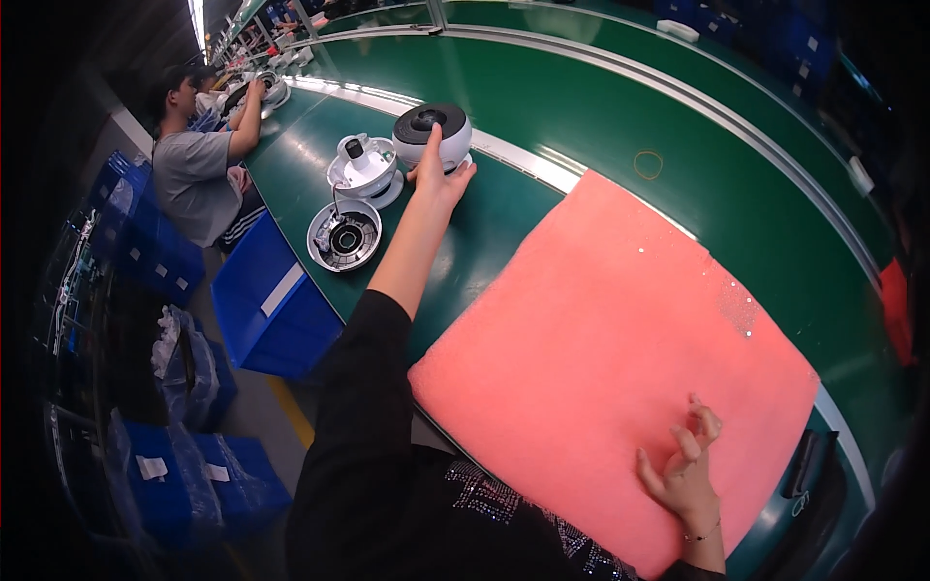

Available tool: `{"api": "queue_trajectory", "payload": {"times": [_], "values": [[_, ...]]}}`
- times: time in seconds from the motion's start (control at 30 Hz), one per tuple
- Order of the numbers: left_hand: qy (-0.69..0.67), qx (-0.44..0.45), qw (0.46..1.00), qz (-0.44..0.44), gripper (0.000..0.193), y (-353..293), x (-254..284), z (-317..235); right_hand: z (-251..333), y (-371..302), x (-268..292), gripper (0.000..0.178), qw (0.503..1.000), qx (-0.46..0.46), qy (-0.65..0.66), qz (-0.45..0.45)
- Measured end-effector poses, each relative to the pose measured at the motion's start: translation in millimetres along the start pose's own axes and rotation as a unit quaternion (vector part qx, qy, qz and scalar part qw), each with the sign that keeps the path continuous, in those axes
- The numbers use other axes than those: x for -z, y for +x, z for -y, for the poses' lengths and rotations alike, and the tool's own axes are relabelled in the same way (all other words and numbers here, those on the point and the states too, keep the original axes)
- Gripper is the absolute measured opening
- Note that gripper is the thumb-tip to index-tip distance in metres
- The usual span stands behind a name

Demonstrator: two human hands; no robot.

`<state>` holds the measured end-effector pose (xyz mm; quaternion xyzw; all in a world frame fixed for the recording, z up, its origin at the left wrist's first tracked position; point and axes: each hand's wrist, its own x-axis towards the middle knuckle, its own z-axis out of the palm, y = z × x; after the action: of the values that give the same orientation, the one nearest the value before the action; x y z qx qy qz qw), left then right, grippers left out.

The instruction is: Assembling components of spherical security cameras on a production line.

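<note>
At the far end of my stretched left arm, my left hand (439,184) grips a round white dome camera (465,143) with a black face. One finger lies up against the dark front, and the fingers behind the housing are hidden. Just left of it stands an opened white camera body (360,172) with its lens module showing. Nearer to me lies a white round cover (329,225) with a black inside, a thin cable running up from it. My right hand (683,474) hovers over or rests on a pink foam mat (581,339), fingers apart and loosely bent, holding nothing.
A green workbench (475,252) carries the mat, with a metal rail (523,163) along its far side. Beyond lies a green belt surface (601,116) with a rubber band (648,165). A co-worker (199,165) sits at left. Blue bins (276,300) stand beside the bench.
</note>
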<state>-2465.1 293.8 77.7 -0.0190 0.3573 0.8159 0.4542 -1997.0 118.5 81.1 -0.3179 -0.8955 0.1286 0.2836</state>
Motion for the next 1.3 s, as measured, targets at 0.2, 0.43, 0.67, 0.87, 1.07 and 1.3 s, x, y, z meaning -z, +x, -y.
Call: {"api": "queue_trajectory", "payload": {"times": [0.2,0.43,0.67,0.87,1.07,1.3], "values": [[0.021,-0.061,0.997,-0.035,0.074,-25,-13,8,-7,-4,6,0.066,1.0,0.009,-0.02,-0.003],[0.169,0.253,0.888,0.344,0.039,-200,-53,70,20,36,77,0.1,0.992,-0.119,-0.025,-0.044],[0.317,0.528,0.669,0.416,0.086,-304,-50,118,39,65,111,0.11,0.97,-0.163,-0.047,0.177],[0.447,0.3,0.55,0.638,0.083,-296,-48,123,26,24,127,0.112,0.973,-0.2,0.054,0.104],[0.5,-0.139,0.494,0.697,0.082,-288,-54,144,10,7,136,0.109,0.976,-0.139,0.097,0.137],[0.405,0.004,0.585,0.703,0.094,-318,-30,168,42,8,148,0.123,0.958,-0.21,0.08,0.179]]}}
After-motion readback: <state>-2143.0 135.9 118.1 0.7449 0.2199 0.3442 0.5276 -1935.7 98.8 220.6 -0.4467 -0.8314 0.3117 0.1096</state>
